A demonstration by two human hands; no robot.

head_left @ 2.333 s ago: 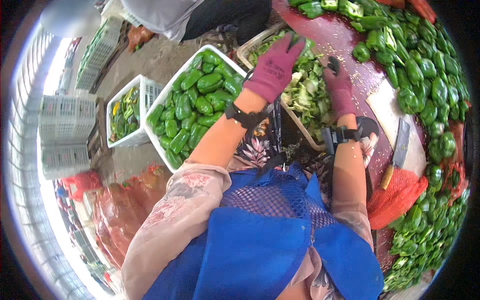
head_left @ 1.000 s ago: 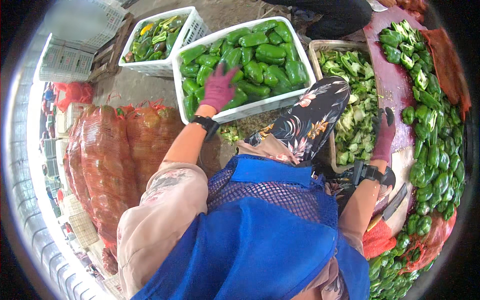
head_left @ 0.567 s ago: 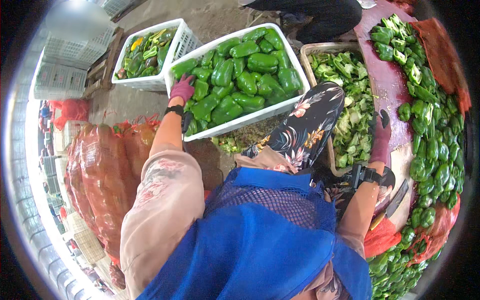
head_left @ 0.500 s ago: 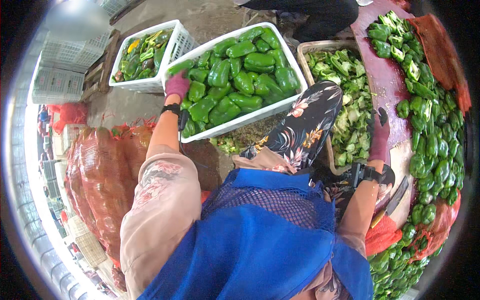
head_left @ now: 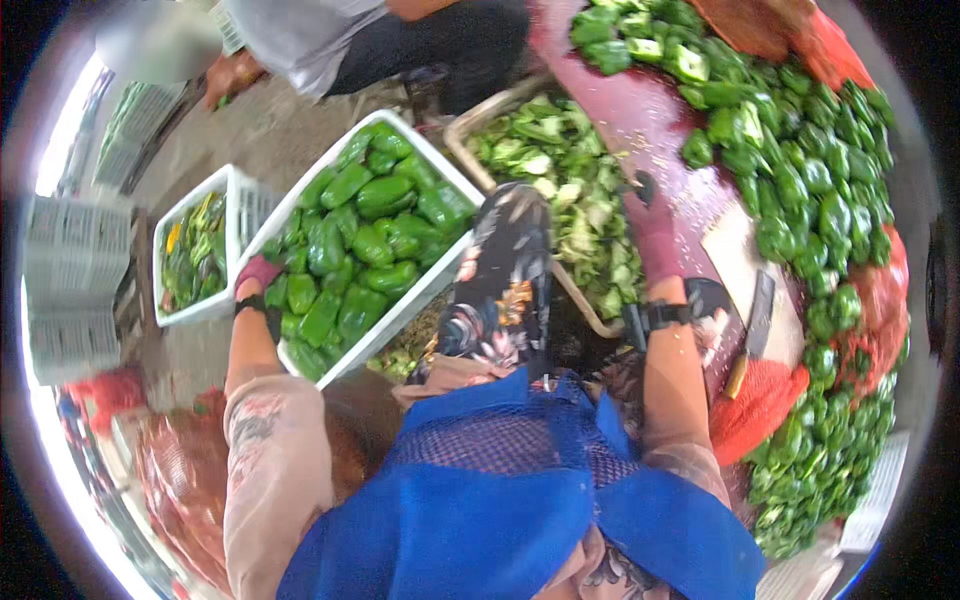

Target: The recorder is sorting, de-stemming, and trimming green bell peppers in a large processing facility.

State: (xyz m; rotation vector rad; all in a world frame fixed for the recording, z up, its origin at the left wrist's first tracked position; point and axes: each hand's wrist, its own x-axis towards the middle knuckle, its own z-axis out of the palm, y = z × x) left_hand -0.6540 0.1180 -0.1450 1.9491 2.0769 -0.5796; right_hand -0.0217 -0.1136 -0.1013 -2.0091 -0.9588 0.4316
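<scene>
My left hand [head_left: 257, 273], in a pink glove, is at the left corner of a white crate [head_left: 432, 143] filled with whole green bell peppers [head_left: 372, 245]. Its fingers are too small and blurred to show whether they grip the rim or a pepper. My right hand [head_left: 652, 235], also in a pink glove, is over the edge of the purple-red tabletop [head_left: 640, 115], beside a tan crate [head_left: 462, 135] of pale green pepper scraps [head_left: 570, 190]. Something dark shows at its curled fingertips; I cannot make out what it is.
On the right lie heaped green peppers [head_left: 815, 170], a knife [head_left: 760, 310] on a board [head_left: 730, 245] and red mesh [head_left: 765, 410]. A smaller white crate [head_left: 165, 318] holds mixed peppers. Full mesh sacks [head_left: 180, 480] stand at left. Another person [head_left: 430, 55] is at the far side.
The view has swung right, so the crates and table appear farther left. My left hand stays at the pepper crate's left corner; my right stays by the scrap crate. More of the other person shows.
</scene>
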